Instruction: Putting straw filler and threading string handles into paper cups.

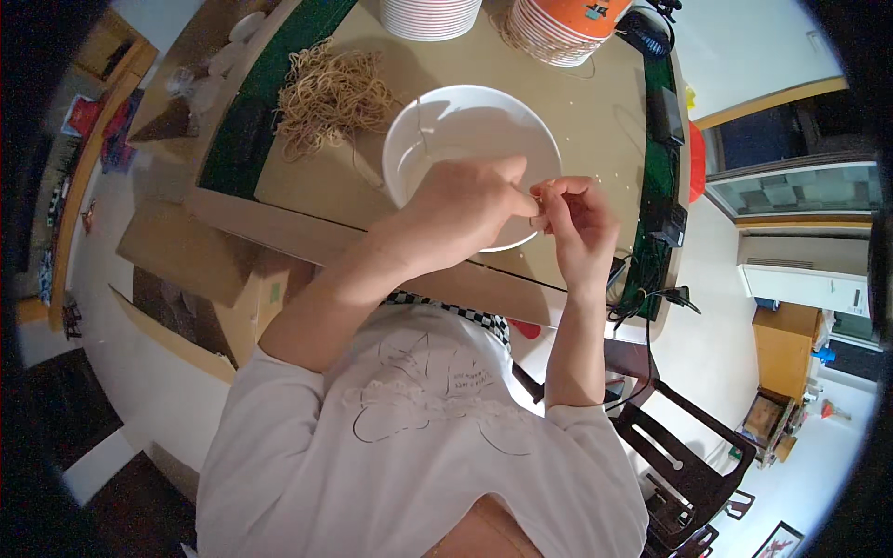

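Note:
Over the right side of a white bowl, my left hand and my right hand meet fingertip to fingertip. Both are closed in a pinch. Whatever lies between the fingertips is too small to make out. Behind and left of the bowl lies a tangled heap of tan string. A thin strand hangs over the bowl's far wall, down into it. My left hand and wrist hide the bowl's near part.
At the far edge stand a white stack of paper bowls and an orange-topped stack with string around it. Black adapters and cables line the table's right edge. An open cardboard box sits at the left, a dark chair at the right.

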Motion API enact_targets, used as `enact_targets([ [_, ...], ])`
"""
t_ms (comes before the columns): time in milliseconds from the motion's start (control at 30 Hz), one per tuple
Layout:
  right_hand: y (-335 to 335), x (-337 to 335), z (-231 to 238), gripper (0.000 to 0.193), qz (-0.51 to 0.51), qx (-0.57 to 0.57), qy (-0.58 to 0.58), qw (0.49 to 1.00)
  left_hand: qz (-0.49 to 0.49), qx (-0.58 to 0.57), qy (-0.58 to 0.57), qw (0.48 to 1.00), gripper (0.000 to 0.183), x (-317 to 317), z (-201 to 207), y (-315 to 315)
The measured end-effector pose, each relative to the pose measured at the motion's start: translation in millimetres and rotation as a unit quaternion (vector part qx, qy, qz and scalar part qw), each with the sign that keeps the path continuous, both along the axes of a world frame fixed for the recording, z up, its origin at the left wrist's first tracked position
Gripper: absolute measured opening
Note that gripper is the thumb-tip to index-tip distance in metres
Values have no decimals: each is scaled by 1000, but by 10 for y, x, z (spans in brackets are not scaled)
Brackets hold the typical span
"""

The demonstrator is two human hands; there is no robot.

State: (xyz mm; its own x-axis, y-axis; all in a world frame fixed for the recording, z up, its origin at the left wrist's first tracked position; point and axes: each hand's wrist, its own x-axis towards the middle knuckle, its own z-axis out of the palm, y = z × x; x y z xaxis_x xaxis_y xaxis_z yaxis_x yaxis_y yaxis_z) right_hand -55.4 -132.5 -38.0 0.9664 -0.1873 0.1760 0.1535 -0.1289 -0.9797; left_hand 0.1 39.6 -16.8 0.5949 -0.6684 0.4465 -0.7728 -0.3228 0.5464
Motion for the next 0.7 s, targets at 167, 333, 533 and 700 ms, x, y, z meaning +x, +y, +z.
enact_targets([
  [167, 40, -31, -33, 5, -9, 3, -11, 1000, 8, 21, 17, 1000, 9, -26, 25, -11],
  [333, 123, -111, -59, 9, -42, 45, -51, 997, -14, -102, 307, 946, 12, 6, 8, -24],
  [533, 328, -192, -191, 13, -140, -47, -146, 978, -43, -131, 544, 828, 19, 135, 72, -39],
  [700, 310, -186, -250, 15, -155, -152, -173, 961, -20, -133, 558, 819, 17, 140, 76, -28],
])
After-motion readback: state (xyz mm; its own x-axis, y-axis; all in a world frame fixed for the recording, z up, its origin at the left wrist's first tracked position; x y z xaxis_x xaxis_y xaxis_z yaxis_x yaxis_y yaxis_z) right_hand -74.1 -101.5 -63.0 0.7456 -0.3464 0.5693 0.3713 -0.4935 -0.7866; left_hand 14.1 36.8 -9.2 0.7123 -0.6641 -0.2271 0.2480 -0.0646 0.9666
